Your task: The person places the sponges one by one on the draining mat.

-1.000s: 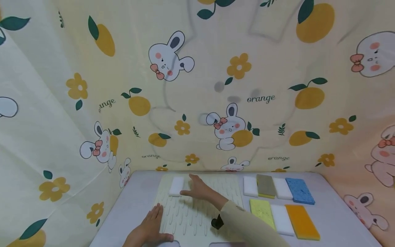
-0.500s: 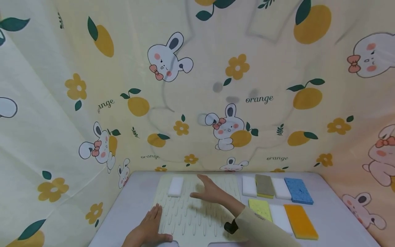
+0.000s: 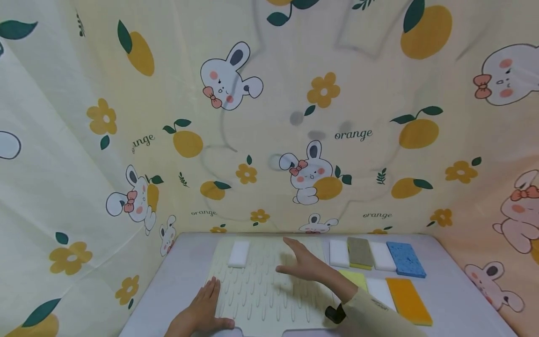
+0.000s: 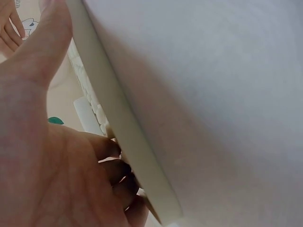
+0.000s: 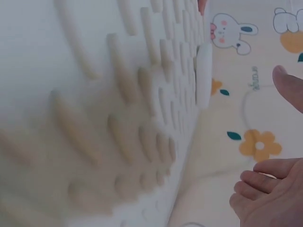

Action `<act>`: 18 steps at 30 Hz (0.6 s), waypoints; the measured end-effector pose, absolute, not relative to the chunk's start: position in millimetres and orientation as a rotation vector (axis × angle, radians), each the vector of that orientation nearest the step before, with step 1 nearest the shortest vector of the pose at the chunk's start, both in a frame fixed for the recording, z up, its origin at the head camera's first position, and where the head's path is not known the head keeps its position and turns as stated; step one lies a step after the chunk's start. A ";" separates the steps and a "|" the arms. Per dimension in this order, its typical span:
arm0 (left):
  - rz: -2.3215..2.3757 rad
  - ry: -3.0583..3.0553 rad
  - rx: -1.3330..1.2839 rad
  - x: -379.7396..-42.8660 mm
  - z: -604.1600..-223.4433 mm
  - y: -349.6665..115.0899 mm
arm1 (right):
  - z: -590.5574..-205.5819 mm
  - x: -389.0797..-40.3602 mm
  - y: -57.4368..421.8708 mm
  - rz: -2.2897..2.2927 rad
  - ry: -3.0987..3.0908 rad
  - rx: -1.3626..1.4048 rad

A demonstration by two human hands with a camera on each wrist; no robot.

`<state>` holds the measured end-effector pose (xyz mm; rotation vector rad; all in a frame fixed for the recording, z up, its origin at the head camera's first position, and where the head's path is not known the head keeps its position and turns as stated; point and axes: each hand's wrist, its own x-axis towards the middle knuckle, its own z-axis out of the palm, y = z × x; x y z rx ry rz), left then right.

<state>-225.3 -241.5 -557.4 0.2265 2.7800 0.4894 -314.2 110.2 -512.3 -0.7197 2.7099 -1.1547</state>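
Observation:
A cream board (image 3: pixel 261 290) with rows of raised ridges lies on the table. On its far left part rests a white sponge block (image 3: pixel 238 254), lying flat; the right wrist view shows the same white block (image 5: pixel 204 75) from the side. My left hand (image 3: pixel 200 306) rests against the board's left edge, thumb spread toward the near edge; in the left wrist view its fingers (image 4: pixel 124 182) touch the board's rim. Over the right half of the board hovers my right hand (image 3: pixel 305 264), thumb and fingers spread apart, holding nothing.
Right of the board, two rows of sponges lie flat: white (image 3: pixel 338 253), grey-topped yellow (image 3: pixel 360 252), another white (image 3: pixel 383 256) and blue (image 3: pixel 406 259) behind; yellow-green (image 3: pixel 355 278), white (image 3: pixel 382 291) and orange (image 3: pixel 408 301) in front. A printed curtain (image 3: pixel 269 117) encloses the table.
My right hand has moved away from the white sponge block, to the right across the board. The block stays in place, and my left hand has not visibly moved.

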 end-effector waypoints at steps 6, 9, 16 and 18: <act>0.476 2.775 0.216 -226.3 -555.1 -238.8 | -506.4 -306.2 136.8 -1.131 2.763 -0.702; 0.479 2.771 0.214 -225.8 -553.3 -238.3 | -502.3 -301.6 152.9 -1.129 2.788 -0.719; 0.521 2.773 0.251 -224.9 -552.7 -239.5 | -492.7 -285.9 191.2 -1.067 2.852 -0.679; 0.526 2.781 0.260 -224.8 -551.6 -239.1 | -489.0 -282.0 200.7 -1.049 2.863 -0.634</act>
